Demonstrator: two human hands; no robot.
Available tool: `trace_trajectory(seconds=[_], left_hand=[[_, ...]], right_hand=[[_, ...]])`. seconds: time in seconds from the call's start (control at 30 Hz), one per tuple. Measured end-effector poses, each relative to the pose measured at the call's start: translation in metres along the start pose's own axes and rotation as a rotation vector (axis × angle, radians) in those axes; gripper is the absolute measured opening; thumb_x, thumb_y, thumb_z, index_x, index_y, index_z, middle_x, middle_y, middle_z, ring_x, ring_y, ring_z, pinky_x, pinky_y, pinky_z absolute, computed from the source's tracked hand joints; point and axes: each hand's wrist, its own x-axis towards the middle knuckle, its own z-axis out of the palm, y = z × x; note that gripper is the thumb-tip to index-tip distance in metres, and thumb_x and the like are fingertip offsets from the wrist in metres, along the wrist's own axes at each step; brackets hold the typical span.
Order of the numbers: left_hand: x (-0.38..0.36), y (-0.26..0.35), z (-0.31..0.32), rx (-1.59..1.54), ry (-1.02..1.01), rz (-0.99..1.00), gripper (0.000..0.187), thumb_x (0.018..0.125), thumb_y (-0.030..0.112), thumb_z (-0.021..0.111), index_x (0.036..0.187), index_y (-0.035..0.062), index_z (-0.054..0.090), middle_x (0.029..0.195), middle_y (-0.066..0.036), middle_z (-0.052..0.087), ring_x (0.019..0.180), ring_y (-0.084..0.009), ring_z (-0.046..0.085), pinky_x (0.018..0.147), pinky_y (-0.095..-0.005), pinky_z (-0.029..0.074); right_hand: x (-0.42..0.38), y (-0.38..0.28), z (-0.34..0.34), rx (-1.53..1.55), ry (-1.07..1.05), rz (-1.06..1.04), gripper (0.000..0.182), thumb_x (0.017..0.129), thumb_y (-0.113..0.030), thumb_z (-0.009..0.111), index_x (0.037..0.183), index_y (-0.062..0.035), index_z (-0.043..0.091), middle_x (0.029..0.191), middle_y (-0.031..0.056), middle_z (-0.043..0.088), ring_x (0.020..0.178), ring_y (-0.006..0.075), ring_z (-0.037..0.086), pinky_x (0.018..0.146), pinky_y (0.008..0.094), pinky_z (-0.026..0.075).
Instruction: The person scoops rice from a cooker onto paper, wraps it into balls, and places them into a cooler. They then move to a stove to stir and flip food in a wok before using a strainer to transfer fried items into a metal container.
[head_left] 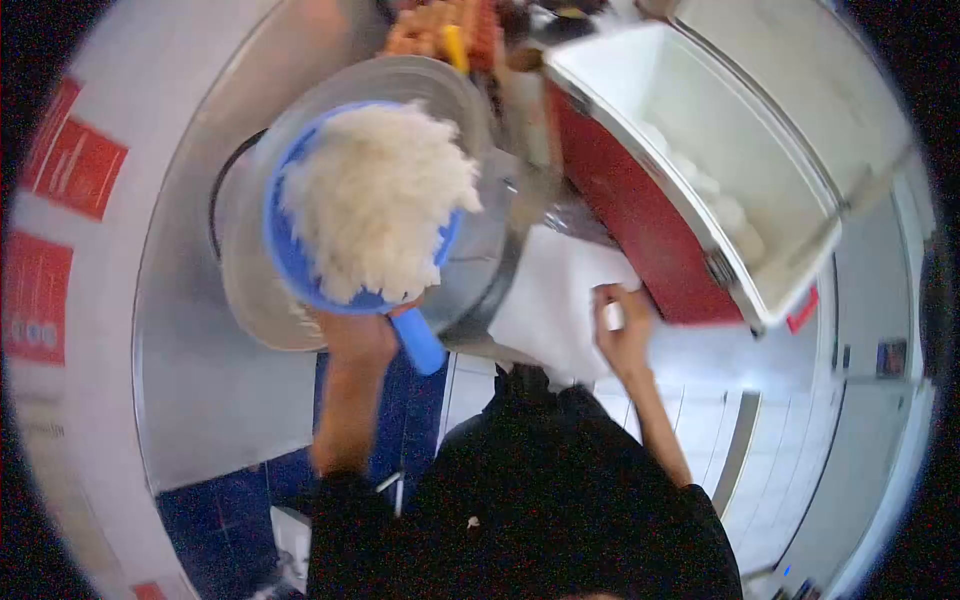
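Note:
A blue bowl (283, 235) heaped with cooked white rice (385, 205) is tilted above a large round container (250, 305). My left hand (357, 338) is closed at the bowl's near lower side, its fingers partly hidden underneath. A blue handle (418, 342) sticks out beside this hand and looks joined to the bowl. To the right, my right hand (625, 325) has thumb and forefinger curled together in a pinch at a white paper sheet (560, 290), which lies at the counter's front edge. Motion blurs both hands somewhat.
A red and white cool box (640, 215) stands open at the right, with several white lumps (735, 215) inside. Orange-brown items (435, 30) and a yellow handle (455, 47) are at the back. The metal counter (190, 400) runs along the left.

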Motion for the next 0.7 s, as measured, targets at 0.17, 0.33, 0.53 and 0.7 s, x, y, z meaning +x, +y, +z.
trace_trajectory(seconds=[0.17,0.33,0.53,0.7], left_hand=[[-0.009,-0.129,-0.023,0.976,0.102,0.945,0.036,0.094,0.021,0.051,0.122,-0.0016,0.049,0.123,-0.016,0.054,0.113,-0.0267,0.053,0.092,-0.0403,0.046],[-0.041,-0.333,-0.061,1.388,-0.302,0.42,0.038,0.095,0.028,0.05,0.13,0.0152,0.046,0.103,-0.021,0.058,0.087,-0.0407,0.062,0.073,-0.0511,0.051],[-0.037,-0.329,-0.04,1.733,-0.437,0.128,0.054,0.086,0.042,0.059,0.134,0.0224,0.042,0.105,-0.02,0.061,0.088,-0.0432,0.062,0.073,-0.0534,0.049],[-0.029,-0.338,-0.034,1.768,-0.432,0.067,0.064,0.082,0.048,0.063,0.134,0.0191,0.04,0.101,-0.021,0.063,0.087,-0.0437,0.062,0.073,-0.0547,0.048]], right_hand=[[-0.16,0.034,-0.004,0.042,-0.247,0.399,0.01,0.083,-0.01,0.06,0.089,-0.0031,0.064,0.084,0.0153,0.066,0.075,0.0339,0.065,0.07,0.0399,0.051],[-0.222,0.049,-0.044,-0.001,-0.343,0.456,0.012,0.083,-0.011,0.061,0.091,-0.0031,0.064,0.086,0.0156,0.066,0.081,0.0341,0.065,0.07,0.0415,0.053],[-0.168,0.067,-0.005,-0.119,-0.448,0.253,0.014,0.08,-0.011,0.061,0.093,-0.0061,0.064,0.099,0.0104,0.064,0.106,0.0304,0.058,0.09,0.0437,0.047],[-0.171,0.109,0.059,-0.227,-0.272,-0.02,0.029,0.083,-0.017,0.058,0.108,-0.0026,0.058,0.127,0.0162,0.052,0.125,0.0342,0.044,0.109,0.0493,0.03]])
